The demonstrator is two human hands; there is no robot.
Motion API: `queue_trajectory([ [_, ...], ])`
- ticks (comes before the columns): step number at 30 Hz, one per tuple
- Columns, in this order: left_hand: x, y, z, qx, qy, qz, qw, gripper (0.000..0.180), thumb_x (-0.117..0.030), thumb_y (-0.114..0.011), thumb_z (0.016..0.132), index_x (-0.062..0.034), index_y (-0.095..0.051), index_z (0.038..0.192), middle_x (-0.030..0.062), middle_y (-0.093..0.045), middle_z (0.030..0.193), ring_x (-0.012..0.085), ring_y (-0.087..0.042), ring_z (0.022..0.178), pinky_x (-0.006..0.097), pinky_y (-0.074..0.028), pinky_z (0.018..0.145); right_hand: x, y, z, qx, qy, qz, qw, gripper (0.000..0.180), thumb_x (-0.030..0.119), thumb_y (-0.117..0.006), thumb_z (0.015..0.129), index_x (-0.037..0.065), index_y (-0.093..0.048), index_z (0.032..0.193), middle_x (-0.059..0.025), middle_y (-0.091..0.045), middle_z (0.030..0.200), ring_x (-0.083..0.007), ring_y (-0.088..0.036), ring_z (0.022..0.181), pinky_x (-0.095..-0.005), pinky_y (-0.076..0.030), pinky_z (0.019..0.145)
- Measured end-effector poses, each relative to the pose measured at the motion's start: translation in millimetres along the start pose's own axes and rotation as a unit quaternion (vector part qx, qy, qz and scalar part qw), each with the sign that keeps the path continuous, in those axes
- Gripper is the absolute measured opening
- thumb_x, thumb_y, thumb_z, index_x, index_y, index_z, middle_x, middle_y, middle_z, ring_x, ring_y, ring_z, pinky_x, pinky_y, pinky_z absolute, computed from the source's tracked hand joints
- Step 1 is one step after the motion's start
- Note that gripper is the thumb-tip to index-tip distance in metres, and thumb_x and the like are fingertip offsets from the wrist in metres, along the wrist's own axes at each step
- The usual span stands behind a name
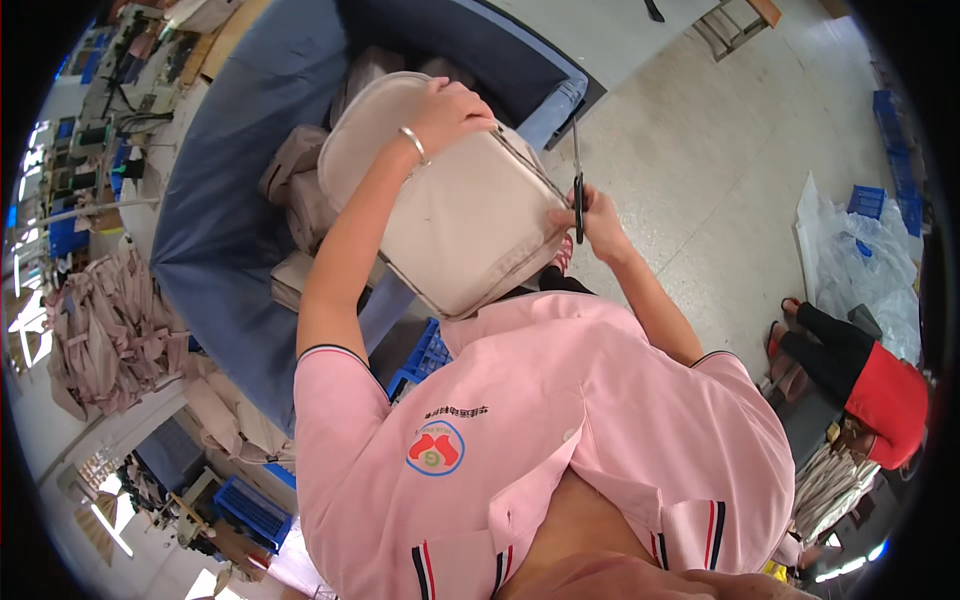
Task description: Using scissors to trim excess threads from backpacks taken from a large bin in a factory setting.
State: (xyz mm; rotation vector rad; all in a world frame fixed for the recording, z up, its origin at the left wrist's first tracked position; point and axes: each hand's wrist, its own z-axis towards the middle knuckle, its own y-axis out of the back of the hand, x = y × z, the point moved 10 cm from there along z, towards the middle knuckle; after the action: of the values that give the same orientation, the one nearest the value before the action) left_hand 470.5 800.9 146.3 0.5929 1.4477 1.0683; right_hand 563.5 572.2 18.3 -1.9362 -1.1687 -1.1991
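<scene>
A beige fabric bag with dark seam lines along its edges is held up in front of my body, over the rim of a blue fabric-lined bin. My left hand, with a silver bangle at the wrist, is closed over its upper far edge; some fingertips are hidden. At the bag's right edge, my right hand is closed round black-handled scissors, their thin metal blade pointing away from me. The right thumb lies against the bag's edge.
The blue bin holds several more beige bags. Piled beige fabric pieces lie at the left. Blue crates stand below the bin. At the right are clear plastic sheeting and another person in red.
</scene>
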Motion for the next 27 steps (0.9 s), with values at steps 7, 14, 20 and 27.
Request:
queue_trajectory([
  [7,38.7,-77.0,21.7,0.138,0.053,0.049,0.988,0.023,-0.040,-0.065,0.082,-0.0196,-0.072,0.089,-0.0047,-0.064,0.093,0.0153,-0.053,0.105,0.053,-0.017,0.106,-39.1,-2.9,-27.4,0.024,-0.088,0.023,0.996,0.037,0.013,-0.084,0.067,0.002,-0.058,0.091,0.0020,-0.056,0.076,-0.0083,-0.047,0.062,-0.0262,-0.039,0.054],
  [14,60.7,-80.0,26.9,0.168,0.072,-0.033,0.983,0.022,-0.039,-0.067,0.080,-0.0182,-0.072,0.083,-0.0038,-0.062,0.087,0.0162,-0.053,0.101,0.048,-0.018,0.104,-26.2,13.0,-25.8,-0.061,-0.018,-0.246,0.967,0.042,0.033,-0.076,0.078,-0.002,-0.058,0.093,-0.0070,-0.058,0.071,-0.0207,-0.053,0.059,-0.0336,-0.042,0.056],
  [20,59.6,-72.1,20.1,0.114,0.073,-0.045,0.990,0.020,-0.036,-0.066,0.079,-0.0172,-0.072,0.080,-0.0023,-0.065,0.089,0.0203,-0.052,0.105,0.052,-0.020,0.106,16.8,5.5,-25.7,-0.078,0.033,-0.375,0.923,0.062,0.056,-0.069,0.079,-0.001,-0.057,0.102,-0.0189,-0.064,0.094,-0.0358,-0.062,0.080,-0.0427,-0.049,0.069],
  [27,57.8,-72.9,19.0,0.092,0.054,-0.054,0.993,0.021,-0.035,-0.066,0.083,-0.0148,-0.068,0.078,-0.0028,-0.061,0.083,0.0159,-0.053,0.097,0.043,-0.019,0.102,21.9,-20.1,-12.4,-0.024,0.021,-0.484,0.875,0.075,0.065,-0.061,0.080,-0.005,-0.054,0.107,-0.0240,-0.063,0.103,-0.0392,-0.064,0.095,-0.0468,-0.052,0.078],
])
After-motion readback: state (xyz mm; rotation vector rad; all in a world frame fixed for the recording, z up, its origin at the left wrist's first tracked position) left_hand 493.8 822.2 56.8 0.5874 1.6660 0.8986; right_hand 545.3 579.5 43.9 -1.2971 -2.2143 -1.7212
